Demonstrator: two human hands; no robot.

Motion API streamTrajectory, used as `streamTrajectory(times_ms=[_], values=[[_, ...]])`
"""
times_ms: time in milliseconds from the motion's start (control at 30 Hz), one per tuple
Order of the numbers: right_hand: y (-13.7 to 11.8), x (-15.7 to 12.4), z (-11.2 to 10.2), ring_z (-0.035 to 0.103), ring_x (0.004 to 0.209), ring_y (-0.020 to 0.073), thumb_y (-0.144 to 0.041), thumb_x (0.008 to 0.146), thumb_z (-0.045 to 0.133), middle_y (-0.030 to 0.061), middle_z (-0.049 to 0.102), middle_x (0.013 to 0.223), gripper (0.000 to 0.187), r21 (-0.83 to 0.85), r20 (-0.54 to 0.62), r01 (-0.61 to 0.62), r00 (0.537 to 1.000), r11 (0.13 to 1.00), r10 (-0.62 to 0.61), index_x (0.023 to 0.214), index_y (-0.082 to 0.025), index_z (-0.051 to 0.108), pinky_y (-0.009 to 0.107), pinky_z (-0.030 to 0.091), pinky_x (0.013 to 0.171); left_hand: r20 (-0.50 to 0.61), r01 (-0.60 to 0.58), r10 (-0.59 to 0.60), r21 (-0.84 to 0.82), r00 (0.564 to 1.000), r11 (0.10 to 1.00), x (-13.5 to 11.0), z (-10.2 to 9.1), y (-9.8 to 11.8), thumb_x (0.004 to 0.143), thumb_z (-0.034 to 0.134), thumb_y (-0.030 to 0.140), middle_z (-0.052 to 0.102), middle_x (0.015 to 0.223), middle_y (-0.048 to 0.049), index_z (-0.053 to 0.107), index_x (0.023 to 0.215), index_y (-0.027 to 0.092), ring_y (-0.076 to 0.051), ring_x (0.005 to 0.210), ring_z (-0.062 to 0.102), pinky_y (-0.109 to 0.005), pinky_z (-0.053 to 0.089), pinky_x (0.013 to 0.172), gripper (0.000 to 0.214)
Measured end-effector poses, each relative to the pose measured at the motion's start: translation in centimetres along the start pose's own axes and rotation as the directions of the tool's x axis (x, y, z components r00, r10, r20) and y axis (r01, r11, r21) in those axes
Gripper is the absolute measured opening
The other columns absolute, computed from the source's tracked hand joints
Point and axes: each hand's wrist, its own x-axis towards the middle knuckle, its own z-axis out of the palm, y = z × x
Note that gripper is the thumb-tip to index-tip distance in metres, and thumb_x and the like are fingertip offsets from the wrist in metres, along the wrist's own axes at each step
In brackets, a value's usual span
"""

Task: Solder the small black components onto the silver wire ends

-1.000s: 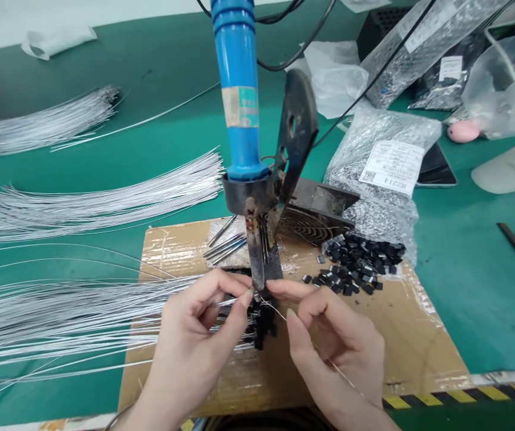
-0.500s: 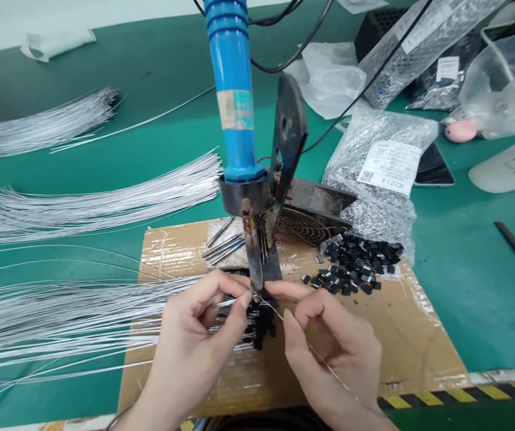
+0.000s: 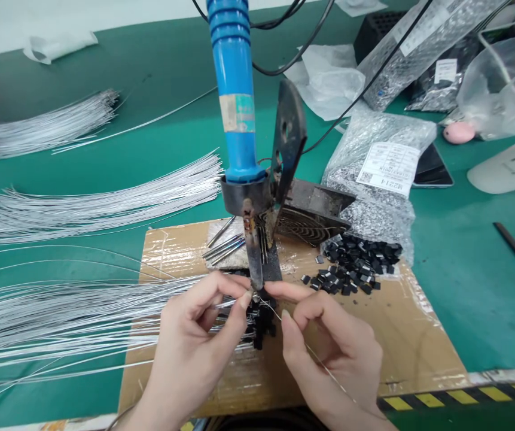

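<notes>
A blue-handled soldering iron (image 3: 234, 96) stands fixed in a dark metal stand (image 3: 289, 149), its tip (image 3: 254, 263) pointing down over a taped cardboard sheet (image 3: 401, 335). My left hand (image 3: 198, 347) pinches a small part right under the tip, among thin silver wires (image 3: 60, 317). My right hand (image 3: 329, 353) pinches a thin solder wire (image 3: 315, 359) and holds its end up to the tip. Under my fingers lie black parts joined to wires (image 3: 261, 326).
A heap of small black parts (image 3: 356, 266) lies right of the iron, beside a labelled bubble bag (image 3: 378, 179). More wire bundles (image 3: 96, 203) fan out on the green mat at left. Plastic bags, a black cable and a pink object (image 3: 459, 133) sit at the back right.
None of note: both hands stay pinched at the iron's tip; the view has shifted a little.
</notes>
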Motion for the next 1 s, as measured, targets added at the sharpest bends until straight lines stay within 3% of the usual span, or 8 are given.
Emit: streamTrajectory(times_ms=[200, 733, 1000], values=[[0.17, -0.05, -0.01, 0.081, 0.093, 0.0185, -0.011, 0.091, 0.065, 0.0046, 0.082, 0.117, 0.02, -0.002, 0.002, 0.022, 1.0, 1.0, -0.022, 0.079, -0.023, 0.056, 0.028, 0.059, 0.085, 0.005, 0.013, -0.013, 0.034, 1.0, 0.999, 0.18, 0.01, -0.15, 0.092, 0.069, 0.01, 0.072, 0.08, 0.0027, 0.072, 0.083, 0.022, -0.009, 0.07, 0.067, -0.012, 0.05, 0.063, 0.015], [0.54, -0.15, 0.05, 0.08, 0.096, 0.0126, -0.007, 0.09, 0.066, -0.0013, 0.081, 0.118, 0.02, 0.026, -0.005, 0.057, 0.998, 0.998, -0.057, 0.081, -0.023, 0.058, 0.019, 0.056, 0.088, -0.015, -0.042, 0.042, 0.03, 0.999, 0.999, 0.0, 0.08, -0.48, 0.091, 0.069, 0.01, 0.076, 0.086, 0.0043, 0.073, 0.083, 0.023, -0.008, 0.075, 0.07, -0.01, 0.052, 0.067, 0.016], [0.68, -0.25, 0.15, 0.081, 0.095, 0.014, -0.007, 0.091, 0.067, 0.0007, 0.081, 0.116, 0.02, 0.035, -0.017, 0.06, 0.998, 0.998, -0.06, 0.082, -0.023, 0.059, 0.02, 0.057, 0.086, -0.018, -0.045, 0.046, 0.051, 0.999, 0.998, -0.14, 0.09, -0.48, 0.091, 0.07, 0.01, 0.075, 0.086, 0.0036, 0.073, 0.084, 0.023, -0.008, 0.074, 0.069, -0.01, 0.052, 0.065, 0.015]])
